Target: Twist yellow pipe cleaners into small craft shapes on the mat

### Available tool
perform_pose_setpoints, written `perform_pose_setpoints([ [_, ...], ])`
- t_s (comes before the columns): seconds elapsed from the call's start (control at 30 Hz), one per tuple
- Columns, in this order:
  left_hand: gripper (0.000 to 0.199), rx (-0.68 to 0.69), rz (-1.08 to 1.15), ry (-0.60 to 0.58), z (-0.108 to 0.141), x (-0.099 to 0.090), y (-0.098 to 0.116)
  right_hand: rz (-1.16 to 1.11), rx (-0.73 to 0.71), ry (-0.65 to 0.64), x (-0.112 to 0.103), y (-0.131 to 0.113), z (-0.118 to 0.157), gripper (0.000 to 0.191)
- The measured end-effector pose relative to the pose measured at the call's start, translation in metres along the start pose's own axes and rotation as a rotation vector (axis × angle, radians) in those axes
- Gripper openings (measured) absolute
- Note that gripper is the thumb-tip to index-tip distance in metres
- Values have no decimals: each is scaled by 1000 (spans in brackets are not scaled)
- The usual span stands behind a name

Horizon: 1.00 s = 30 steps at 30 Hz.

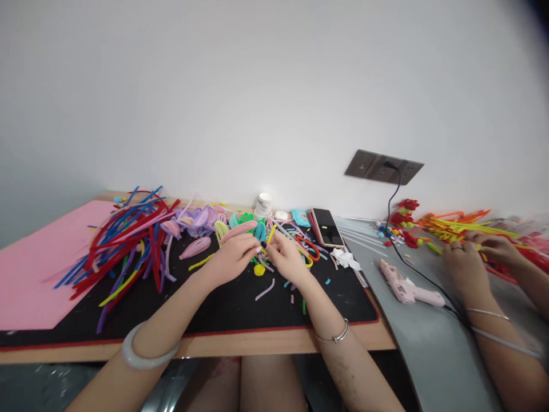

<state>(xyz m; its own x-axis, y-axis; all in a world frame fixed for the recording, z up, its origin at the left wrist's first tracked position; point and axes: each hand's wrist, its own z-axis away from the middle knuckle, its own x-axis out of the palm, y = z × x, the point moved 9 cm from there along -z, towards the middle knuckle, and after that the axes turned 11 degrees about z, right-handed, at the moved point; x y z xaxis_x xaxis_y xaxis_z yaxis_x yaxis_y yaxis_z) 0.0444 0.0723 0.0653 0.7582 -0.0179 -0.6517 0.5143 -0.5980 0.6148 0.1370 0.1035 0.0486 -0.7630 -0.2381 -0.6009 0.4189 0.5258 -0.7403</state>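
My left hand (234, 259) and my right hand (285, 257) meet above the black mat (193, 320), their fingers pinched together. Between them is a thin yellow pipe cleaner (271, 233), its upper end sticking up from my right fingertips. A small dark piece shows at the pinch, too small to make out. Just beneath my hands lies a yellow coil (259, 270). Pink looped pipe cleaners (195, 248) rest to the left of my left hand, and green and teal loops (260, 230) are behind my fingers.
Red and blue pipe cleaners (156, 257) heap up at the left beside pink sheet (47, 257). A paper cup (263, 204), phone (328, 227) and crumpled tissue (344, 258) stand behind and right. Farther right are a corded glue gun (405, 286) and another person's hands (467, 266).
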Motion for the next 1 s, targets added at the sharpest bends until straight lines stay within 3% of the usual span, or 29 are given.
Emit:
perform_pose_setpoints([
  [0.27, 21, 50, -24, 71, -1, -10, 8, -176, 91, -46, 7, 10, -2, 11],
  [0.47, 20, 16, 31, 76, 1, -15, 2, -70, 18, -217, 5, 1, 2, 19],
  [0.63, 20, 9, 98, 52, 2, -19, 2, -18, -47, -283, 5, -2, 3, 21],
  [0.73, 24, 45, 93, 4, 0, -17, 8, -7, -22, -240, 6, 3, 1, 12],
  [0.87, 28, 83, 71, -68, -1, -11, 15, -23, -79, -109, 1, -1, -1, 16],
  [1.0, 27, 49, 90, -131, 1, -4, 15, 11, -115, -107, 2, -9, 1, 15],
])
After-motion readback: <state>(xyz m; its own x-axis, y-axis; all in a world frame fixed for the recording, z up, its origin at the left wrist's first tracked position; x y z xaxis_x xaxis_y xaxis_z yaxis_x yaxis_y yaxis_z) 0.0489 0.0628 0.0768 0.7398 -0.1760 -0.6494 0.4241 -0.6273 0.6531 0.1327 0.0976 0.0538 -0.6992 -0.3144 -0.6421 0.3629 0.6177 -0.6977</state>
